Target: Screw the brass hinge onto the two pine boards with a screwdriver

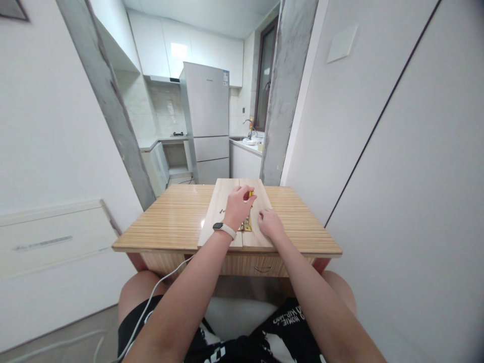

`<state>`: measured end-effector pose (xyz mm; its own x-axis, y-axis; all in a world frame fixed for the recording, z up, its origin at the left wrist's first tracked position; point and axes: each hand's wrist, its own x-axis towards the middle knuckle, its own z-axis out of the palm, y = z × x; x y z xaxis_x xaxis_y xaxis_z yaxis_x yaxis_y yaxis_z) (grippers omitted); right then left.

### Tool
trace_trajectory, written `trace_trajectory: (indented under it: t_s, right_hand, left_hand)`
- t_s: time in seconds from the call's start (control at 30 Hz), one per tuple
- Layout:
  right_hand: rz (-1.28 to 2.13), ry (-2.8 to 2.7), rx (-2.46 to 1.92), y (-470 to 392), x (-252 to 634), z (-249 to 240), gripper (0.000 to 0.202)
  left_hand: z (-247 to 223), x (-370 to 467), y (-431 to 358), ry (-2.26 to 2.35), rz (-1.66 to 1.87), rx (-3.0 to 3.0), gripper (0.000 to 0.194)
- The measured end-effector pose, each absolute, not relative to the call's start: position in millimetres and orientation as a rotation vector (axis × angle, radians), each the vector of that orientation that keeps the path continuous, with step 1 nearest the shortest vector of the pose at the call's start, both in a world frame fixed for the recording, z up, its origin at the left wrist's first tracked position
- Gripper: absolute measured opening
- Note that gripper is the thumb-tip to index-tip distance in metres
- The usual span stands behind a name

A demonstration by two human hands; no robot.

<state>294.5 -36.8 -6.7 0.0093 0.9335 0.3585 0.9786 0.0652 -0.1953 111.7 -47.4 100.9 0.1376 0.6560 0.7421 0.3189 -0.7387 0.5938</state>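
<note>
Two pale wooden boards (214,222) lie side by side on the striped wooden table. My left hand (239,202), with a watch (224,229) on its wrist, is above the boards, its fingers pinched on a small yellow object (251,194). Below it, a brass-coloured metal piece (247,224) lies over the seam between the boards, partly hidden by my left wrist. My right hand (269,222) rests on the right board with its fingers curled; whatever they hold, if anything, is too small to tell. Small screws (222,211) lie on the left board.
The table (166,217) has a drawer with a metal handle (262,269) under its front edge. A white cable (157,287) runs up from my lap on the left. Beyond the table stand a grey fridge (209,101) and a sink counter (245,146). White walls flank both sides.
</note>
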Motion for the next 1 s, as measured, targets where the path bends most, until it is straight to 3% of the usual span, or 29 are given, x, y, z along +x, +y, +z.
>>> trace_trajectory:
  t_s: [0.23,0.53,1.0]
  right_hand:
    - [-0.153,-1.958,-1.907,-38.2,293.9,-5.3,0.031]
    - [-0.149,-1.959,-1.901,-38.3,293.6,-4.8,0.032]
    - [-0.147,-1.951,-1.902,-39.2,293.2,-4.1,0.029]
  left_hand:
    - [95.7,115.8,-45.5,0.794,1.609,2.113,0.03]
    - [102.1,115.2,-49.9,0.895,1.62,2.093,0.02]
    - [100.8,113.7,-50.0,0.858,1.622,2.097,0.022]
